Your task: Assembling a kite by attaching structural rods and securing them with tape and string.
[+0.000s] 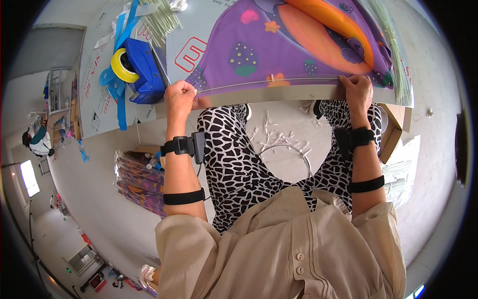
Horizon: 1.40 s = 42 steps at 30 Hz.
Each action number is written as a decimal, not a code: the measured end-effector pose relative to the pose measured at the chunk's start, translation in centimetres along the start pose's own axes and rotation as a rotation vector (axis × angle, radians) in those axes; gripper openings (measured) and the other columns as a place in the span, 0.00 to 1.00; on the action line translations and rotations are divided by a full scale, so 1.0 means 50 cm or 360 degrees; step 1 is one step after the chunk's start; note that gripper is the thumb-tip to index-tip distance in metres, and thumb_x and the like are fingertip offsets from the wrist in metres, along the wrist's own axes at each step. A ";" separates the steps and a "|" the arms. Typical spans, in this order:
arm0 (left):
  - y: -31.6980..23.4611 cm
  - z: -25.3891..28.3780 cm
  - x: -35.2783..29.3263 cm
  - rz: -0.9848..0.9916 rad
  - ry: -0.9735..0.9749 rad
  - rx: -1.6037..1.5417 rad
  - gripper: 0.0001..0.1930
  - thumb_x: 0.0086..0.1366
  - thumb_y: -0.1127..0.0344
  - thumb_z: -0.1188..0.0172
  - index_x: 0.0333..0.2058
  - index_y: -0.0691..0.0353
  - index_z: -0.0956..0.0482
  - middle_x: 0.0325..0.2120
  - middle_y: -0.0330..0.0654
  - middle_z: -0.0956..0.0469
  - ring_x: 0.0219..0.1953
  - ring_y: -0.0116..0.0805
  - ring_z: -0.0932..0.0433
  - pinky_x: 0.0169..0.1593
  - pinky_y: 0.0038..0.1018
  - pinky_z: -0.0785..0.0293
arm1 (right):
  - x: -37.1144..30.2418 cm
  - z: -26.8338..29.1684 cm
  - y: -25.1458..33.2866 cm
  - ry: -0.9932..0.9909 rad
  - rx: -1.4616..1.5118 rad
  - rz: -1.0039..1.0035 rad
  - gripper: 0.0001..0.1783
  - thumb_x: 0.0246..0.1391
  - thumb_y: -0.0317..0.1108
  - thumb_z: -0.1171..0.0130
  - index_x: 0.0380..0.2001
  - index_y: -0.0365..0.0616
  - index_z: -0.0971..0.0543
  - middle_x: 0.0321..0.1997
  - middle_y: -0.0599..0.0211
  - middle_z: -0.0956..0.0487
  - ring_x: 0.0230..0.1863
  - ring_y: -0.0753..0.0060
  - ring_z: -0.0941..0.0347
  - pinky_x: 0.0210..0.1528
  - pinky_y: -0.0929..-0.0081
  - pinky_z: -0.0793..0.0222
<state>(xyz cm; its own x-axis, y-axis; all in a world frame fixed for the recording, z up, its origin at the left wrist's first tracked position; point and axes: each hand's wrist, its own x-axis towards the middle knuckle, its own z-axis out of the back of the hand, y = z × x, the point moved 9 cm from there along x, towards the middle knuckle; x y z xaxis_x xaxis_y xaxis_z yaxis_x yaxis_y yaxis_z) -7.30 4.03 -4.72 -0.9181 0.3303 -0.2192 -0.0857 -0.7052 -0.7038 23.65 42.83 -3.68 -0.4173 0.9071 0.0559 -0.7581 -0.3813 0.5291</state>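
Note:
A thin white rod [234, 83] stretches between my hands, along the near edge of a purple printed fabric [214, 55]. My left hand [180, 98] pinches the rod's left end between thumb and fingertips, close to the fabric's left corner. At the other end my right hand [357, 92] is closed in a pinch on the rod, its fingertips against the fabric's edge. A small pale fitting [272, 77] sits on the rod near its middle. The fabric lies on the board-topped table, with an orange, curled-up section [318, 30] at the far right.
Left of the fabric stands a blue tape dispenser [144, 72] with a yellow tape roll [123, 66]. Bundles of thin pale rods lie at the far left [160, 21] and right [398, 65]. Small white pieces [271, 134] are strewn on the floor between my legs; an open carton [393, 127] stands right.

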 end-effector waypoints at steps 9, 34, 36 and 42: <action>-0.020 -0.002 -0.013 -0.0019 -0.0005 -0.0008 0.01 0.51 0.78 0.41 0.23 0.68 0.24 0.16 0.42 0.24 0.18 0.28 0.26 0.23 0.24 0.28 | -0.001 0.003 0.000 0.0011 -0.0008 -0.0041 0.18 0.37 0.43 0.30 0.16 0.38 0.22 0.32 0.57 0.24 0.34 0.55 0.27 0.38 0.62 0.32; -0.025 0.013 -0.015 0.0156 -0.0190 0.0143 0.07 0.48 0.76 0.35 0.22 0.69 0.25 0.16 0.46 0.24 0.16 0.33 0.25 0.20 0.28 0.28 | -0.002 0.014 -0.009 -0.0068 -0.0103 -0.0086 0.18 0.37 0.42 0.30 0.30 0.45 0.21 0.40 0.60 0.27 0.43 0.57 0.29 0.44 0.64 0.32; -0.019 0.013 -0.012 0.0168 -0.0182 0.0135 0.07 0.47 0.75 0.34 0.21 0.69 0.25 0.16 0.45 0.24 0.16 0.32 0.25 0.20 0.28 0.28 | -0.005 0.016 -0.006 -0.0094 -0.0097 -0.0067 0.18 0.37 0.42 0.30 0.31 0.45 0.21 0.41 0.60 0.27 0.43 0.57 0.28 0.44 0.64 0.32; 0.008 0.020 -0.004 0.0222 -0.0141 0.0128 0.09 0.46 0.73 0.32 0.20 0.69 0.25 0.16 0.44 0.24 0.17 0.31 0.26 0.21 0.27 0.30 | -0.005 0.016 -0.004 -0.0064 -0.0100 -0.0055 0.18 0.38 0.43 0.31 0.32 0.46 0.21 0.41 0.60 0.27 0.43 0.56 0.28 0.44 0.64 0.32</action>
<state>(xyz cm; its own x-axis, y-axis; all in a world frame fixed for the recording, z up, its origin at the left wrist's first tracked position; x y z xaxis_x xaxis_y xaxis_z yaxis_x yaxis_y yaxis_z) -7.56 3.06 -4.29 -0.9534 0.1718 -0.2482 0.0175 -0.7893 -0.6138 24.32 42.82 -3.10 -0.3707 0.9259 0.0731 -0.8022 -0.3589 0.4772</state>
